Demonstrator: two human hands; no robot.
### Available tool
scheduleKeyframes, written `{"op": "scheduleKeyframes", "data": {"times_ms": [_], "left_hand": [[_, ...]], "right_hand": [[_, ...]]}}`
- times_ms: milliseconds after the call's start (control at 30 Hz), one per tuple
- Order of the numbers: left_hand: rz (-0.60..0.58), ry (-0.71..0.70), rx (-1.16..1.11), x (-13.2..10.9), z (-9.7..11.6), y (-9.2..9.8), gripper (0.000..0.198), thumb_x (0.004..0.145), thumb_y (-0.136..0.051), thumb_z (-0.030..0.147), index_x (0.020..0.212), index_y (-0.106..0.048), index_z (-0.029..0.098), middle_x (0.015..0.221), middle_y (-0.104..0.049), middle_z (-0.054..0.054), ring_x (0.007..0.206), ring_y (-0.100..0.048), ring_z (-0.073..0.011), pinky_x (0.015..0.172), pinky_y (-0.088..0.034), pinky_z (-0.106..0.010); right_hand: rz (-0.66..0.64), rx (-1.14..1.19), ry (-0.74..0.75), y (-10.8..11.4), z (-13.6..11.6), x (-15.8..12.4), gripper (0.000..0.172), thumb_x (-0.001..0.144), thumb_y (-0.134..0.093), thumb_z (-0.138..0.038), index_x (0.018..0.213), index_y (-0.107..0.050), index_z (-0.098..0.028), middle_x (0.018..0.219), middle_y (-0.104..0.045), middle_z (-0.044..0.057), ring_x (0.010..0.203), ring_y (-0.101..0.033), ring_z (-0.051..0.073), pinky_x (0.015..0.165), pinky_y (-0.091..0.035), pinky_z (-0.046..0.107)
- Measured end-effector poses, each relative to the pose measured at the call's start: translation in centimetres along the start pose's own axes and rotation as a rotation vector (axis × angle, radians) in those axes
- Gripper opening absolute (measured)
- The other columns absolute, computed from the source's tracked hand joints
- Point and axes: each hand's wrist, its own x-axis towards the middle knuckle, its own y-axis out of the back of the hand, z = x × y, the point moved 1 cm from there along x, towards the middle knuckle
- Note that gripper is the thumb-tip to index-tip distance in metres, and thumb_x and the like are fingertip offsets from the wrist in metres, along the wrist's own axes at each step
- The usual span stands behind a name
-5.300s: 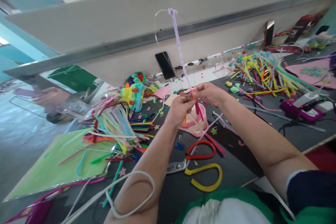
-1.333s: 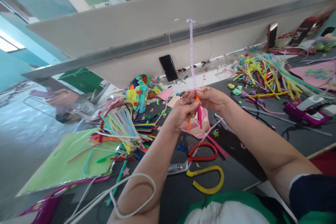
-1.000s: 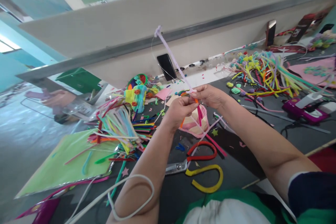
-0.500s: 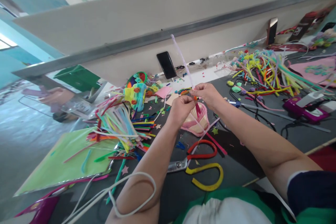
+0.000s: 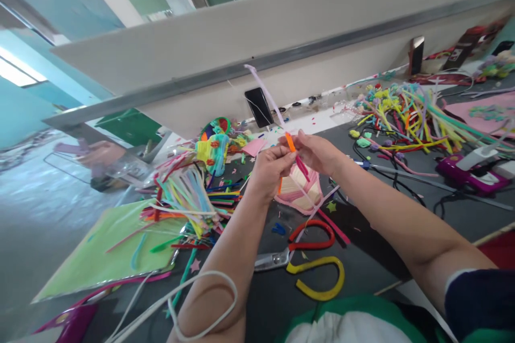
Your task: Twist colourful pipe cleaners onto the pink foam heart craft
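Observation:
My left hand (image 5: 272, 165) pinches a bright orange pipe cleaner (image 5: 290, 142) above the table. My right hand (image 5: 317, 153) is closed against the same spot from the other side, its fingertips partly hidden. A long lilac pipe cleaner (image 5: 265, 91) rises from between the fingers, and a short magenta pipe cleaner (image 5: 302, 169) sticks out below them. Under my hands lies a pink and cream piece made of pipe cleaners (image 5: 300, 193), partly covered. Closer to me, a pair of scissors (image 5: 316, 277) with one red-wrapped and one yellow-wrapped handle rests on the dark table.
Bundled pipe cleaners (image 5: 189, 198) lie left on a green sheet (image 5: 96, 252); a loose pile (image 5: 406, 112) lies right. A phone (image 5: 258, 107) leans at the partition. A white cable (image 5: 217, 273) loops over my left forearm. Purple glue guns (image 5: 469, 174) flank the work area.
The orange pipe cleaner now shows more plainly between my fingers. The lilac pipe cleaner's top has tilted left. The view has shifted slightly.

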Motion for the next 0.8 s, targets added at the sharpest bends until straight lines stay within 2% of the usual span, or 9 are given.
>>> {"op": "scheduleKeyframes", "data": {"times_ms": [67,167,267,367,467,667,800], "left_hand": [[-0.08,0.055,-0.076,-0.3,0.2,-0.7,0.027,0.065,-0.072,0.03,0.06,-0.052,0.013,0.046,-0.036,0.006,0.039,-0.027,-0.0025,0.042,-0.015,-0.02],[-0.157,0.115,-0.136,-0.6,0.1,-1.4,0.027,0.063,-0.074,0.03,0.062,-0.053,0.013,0.044,-0.034,0.007,0.039,-0.025,-0.0024,0.042,-0.013,-0.019],[-0.168,0.145,-0.123,-0.5,-0.3,-1.6,0.027,0.06,-0.076,0.03,0.064,-0.055,0.013,0.046,-0.036,0.007,0.04,-0.026,-0.0025,0.042,-0.015,-0.019],[-0.164,0.133,-0.039,-0.3,-0.6,-1.2,0.027,0.06,-0.077,0.03,0.067,-0.057,0.013,0.047,-0.038,0.007,0.041,-0.026,-0.0023,0.043,-0.016,-0.019],[-0.16,0.107,0.06,-0.2,-0.6,-0.9,0.026,0.06,-0.077,0.029,0.068,-0.059,0.012,0.049,-0.04,0.006,0.042,-0.027,-0.0022,0.044,-0.017,-0.019],[-0.166,0.107,0.171,-0.4,-0.2,-1.2,0.025,0.062,-0.075,0.032,0.065,-0.06,0.012,0.049,-0.038,0.006,0.043,-0.027,-0.0028,0.044,-0.018,-0.02],[-0.133,0.094,0.196,-0.4,-0.5,-1.4,0.025,0.064,-0.073,0.032,0.062,-0.057,0.013,0.048,-0.036,0.006,0.043,-0.027,-0.0033,0.044,-0.018,-0.02]], "right_hand": [[-0.192,0.105,-0.048,0.1,-0.3,-0.3,0.045,0.075,-0.057,-0.058,0.088,-0.068,-0.017,0.09,-0.068,0.009,0.091,-0.059,0.02,0.077,-0.047,0.031],[-0.276,0.172,-0.031,0.7,-0.8,-0.7,0.039,0.07,-0.068,-0.05,0.088,-0.07,-0.016,0.094,-0.068,0.009,0.093,-0.06,0.02,0.08,-0.047,0.031],[-0.23,0.178,0.01,1.5,-1.2,-0.6,0.028,0.063,-0.077,-0.039,0.079,-0.072,-0.016,0.093,-0.069,0.008,0.086,-0.061,0.017,0.077,-0.047,0.029],[-0.171,0.123,0.018,2.1,-1.3,-0.4,0.024,0.059,-0.079,-0.036,0.068,-0.071,-0.016,0.079,-0.068,0.005,0.073,-0.059,0.013,0.069,-0.046,0.025],[-0.145,0.073,0.016,2.4,-1.3,-0.2,0.023,0.057,-0.08,-0.034,0.066,-0.07,-0.015,0.07,-0.065,0.002,0.065,-0.057,0.01,0.066,-0.044,0.024],[-0.178,-0.002,0.04,2.8,-1.1,-0.2,0.02,0.061,-0.077,-0.033,0.065,-0.07,-0.015,0.066,-0.065,0.001,0.067,-0.057,0.011,0.069,-0.043,0.024],[-0.141,-0.053,0.052,2.9,-1.3,-0.1,0.021,0.06,-0.077,-0.033,0.065,-0.069,-0.015,0.065,-0.065,0.001,0.065,-0.057,0.011,0.069,-0.043,0.025]]}}
